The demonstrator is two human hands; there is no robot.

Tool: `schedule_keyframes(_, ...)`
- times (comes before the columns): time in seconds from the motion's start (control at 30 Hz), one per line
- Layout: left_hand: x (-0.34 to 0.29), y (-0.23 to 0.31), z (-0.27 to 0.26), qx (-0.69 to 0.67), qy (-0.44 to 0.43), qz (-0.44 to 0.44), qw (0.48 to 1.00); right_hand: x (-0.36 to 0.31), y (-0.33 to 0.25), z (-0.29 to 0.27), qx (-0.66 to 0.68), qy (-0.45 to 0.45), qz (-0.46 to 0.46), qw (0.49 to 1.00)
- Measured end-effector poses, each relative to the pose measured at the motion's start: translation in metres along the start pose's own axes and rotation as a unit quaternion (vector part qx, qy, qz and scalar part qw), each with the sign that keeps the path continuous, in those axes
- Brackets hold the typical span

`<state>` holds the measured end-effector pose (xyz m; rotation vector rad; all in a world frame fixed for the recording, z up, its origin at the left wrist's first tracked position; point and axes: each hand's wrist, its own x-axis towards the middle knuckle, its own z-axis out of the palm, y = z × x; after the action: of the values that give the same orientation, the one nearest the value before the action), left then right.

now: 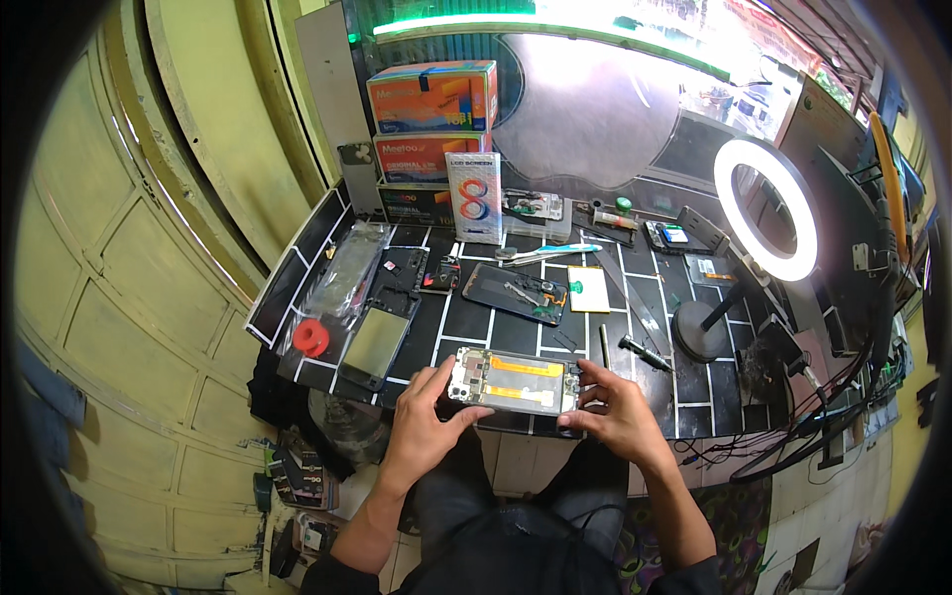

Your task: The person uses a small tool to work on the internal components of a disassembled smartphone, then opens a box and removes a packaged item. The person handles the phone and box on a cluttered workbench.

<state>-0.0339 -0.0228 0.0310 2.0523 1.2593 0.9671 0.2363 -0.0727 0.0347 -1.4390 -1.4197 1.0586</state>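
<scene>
Both hands [426, 421] hold an opened grey phone [511, 380] by its ends, two lengthwise orange strips [526, 368] exposed, at the near edge of the counter [436, 345].

The opened grey rectangular phone body [526, 381] looks smooth, metallic; the black, white-lined worktop [433, 342] glossy; clear plastic wrapping [349, 266] near its left edge, crinkled, shiny.

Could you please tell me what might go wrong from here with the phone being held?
The opened phone could drop if the grip slips: the left hand and right hand hold only its ends, near the front edge of the black tiled table.

The orange flex cables lie exposed, so a stray finger might snag or crease them.
</scene>
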Motion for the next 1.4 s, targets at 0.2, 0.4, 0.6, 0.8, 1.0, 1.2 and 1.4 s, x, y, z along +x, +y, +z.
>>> schedule_keyframes(0.2,-0.002,-0.008,0.011,0.144,0.044,0.003,0.989,0.009,-0.015,0.004,-0.262,-0.020,-0.035,0.964)
schedule_keyframes(0.4,-0.001,-0.004,0.012,0.190,-0.014,-0.023,0.981,0.016,-0.009,0.002,-0.357,-0.033,-0.086,0.929)
schedule_keyframes(0.6,0.009,-0.012,0.017,0.140,0.080,-0.033,0.986,0.054,-0.011,-0.030,-0.316,0.083,-0.079,0.942)
schedule_keyframes(0.8,0.017,-0.028,0.038,0.032,0.207,0.046,0.977,0.155,0.028,-0.121,-0.346,0.346,-0.096,0.867)
schedule_keyframes(1.0,0.018,-0.028,0.040,0.021,0.229,0.053,0.972,0.214,0.058,-0.172,-0.443,0.374,0.031,0.815)
schedule_keyframes(1.2,0.017,-0.027,0.038,0.049,0.228,0.071,0.970,0.227,0.079,-0.169,-0.565,0.342,-0.069,0.748)
schedule_keyframes(1.4,0.018,-0.030,0.038,0.046,0.230,0.091,0.968,0.225,0.079,-0.199,-0.477,0.295,-0.086,0.824)
